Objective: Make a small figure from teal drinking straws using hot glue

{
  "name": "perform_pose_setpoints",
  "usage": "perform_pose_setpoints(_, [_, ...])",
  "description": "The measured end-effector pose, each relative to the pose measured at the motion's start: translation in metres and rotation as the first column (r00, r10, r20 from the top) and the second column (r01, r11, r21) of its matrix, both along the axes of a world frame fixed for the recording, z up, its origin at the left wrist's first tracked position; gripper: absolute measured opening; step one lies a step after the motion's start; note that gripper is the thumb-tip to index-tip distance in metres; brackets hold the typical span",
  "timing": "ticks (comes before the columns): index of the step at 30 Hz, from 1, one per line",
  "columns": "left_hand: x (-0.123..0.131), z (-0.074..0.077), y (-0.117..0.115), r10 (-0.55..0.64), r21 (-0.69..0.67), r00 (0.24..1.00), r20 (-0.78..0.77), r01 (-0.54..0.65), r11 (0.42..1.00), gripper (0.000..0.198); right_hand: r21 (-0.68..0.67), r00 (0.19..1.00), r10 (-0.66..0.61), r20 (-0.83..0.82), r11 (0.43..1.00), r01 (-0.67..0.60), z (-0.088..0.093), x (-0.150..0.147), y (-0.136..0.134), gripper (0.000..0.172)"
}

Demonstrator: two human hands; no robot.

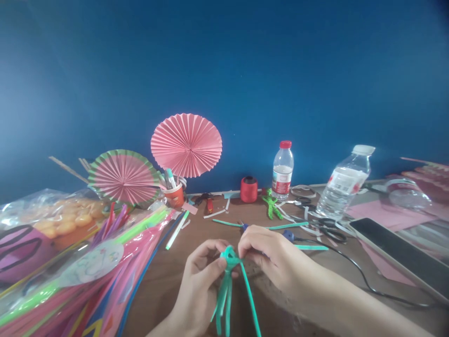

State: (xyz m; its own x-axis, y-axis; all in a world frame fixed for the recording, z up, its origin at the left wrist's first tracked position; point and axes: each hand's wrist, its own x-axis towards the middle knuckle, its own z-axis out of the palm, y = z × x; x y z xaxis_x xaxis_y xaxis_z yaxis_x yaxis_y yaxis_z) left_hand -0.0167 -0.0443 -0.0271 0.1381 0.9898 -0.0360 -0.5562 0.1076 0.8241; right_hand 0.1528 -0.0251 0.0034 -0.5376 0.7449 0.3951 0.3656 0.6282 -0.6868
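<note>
A bundle of teal pipe cleaners (227, 290), bent into a looped knot at its top, hangs from my left hand (202, 274). The thumb and fingers of that hand pinch it just under the loop. My right hand (261, 250) is closed at the loop's right side, its fingertips pinching a teal strand there. One long strand (249, 295) runs down from that spot towards the table's near edge. Past my hands lie more loose teal pipe cleaners (287, 225), and a bright green twisted pipe-cleaner figure (271, 206) stands beside a bottle.
Left are plastic-wrapped colourful pipe cleaners (115, 262), a marker (177, 230), a cup of pens (174, 195) and pleated paper fans (185, 145). Behind stand red thread (249, 189) and a red-capped bottle (282, 173). Right are a tilted bottle (345, 180), scissors (329, 229), a black cable (365, 276) and a phone (403, 252).
</note>
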Motion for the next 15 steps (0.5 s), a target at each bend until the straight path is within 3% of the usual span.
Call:
perform_pose_setpoints(7, [0.000, 0.001, 0.001, -0.103, -0.054, 0.991, 0.085, 0.108, 0.993, 0.007, -0.009, 0.997, 0.022, -0.068, 1.000, -0.023, -0.004, -0.001, 0.001, 0.028])
perform_pose_setpoints(15, [0.000, 0.000, -0.004, -0.138, -0.088, 0.980, 0.140, 0.151, 0.985, 0.006, 0.018, 0.974, 0.072, -0.214, 0.997, -0.070, -0.012, -0.003, 0.003, 0.023])
